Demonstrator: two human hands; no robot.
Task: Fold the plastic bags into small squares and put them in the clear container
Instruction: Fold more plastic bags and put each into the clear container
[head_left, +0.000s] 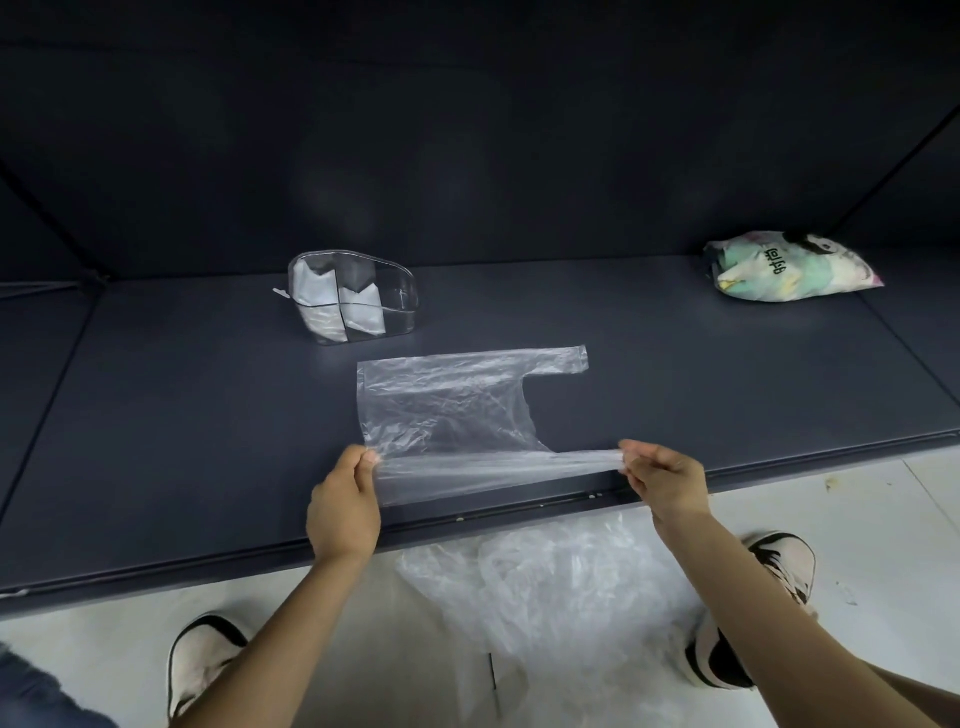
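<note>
Left hand: thumb and fingers pinch the near-left corner of a clear plastic bag. Right hand: fingertips pinch the bag's near handle strip, stretched taut between the two hands. Beyond the fingers, the rest of the bag lies flat on the dark table, its far handle pointing right. Farther beyond the left hand stands the clear container, holding folded white pieces. Far beyond the right hand lies a printed packet. Below the wrists, loose plastic bags are heaped on the floor between two shoes.
</note>
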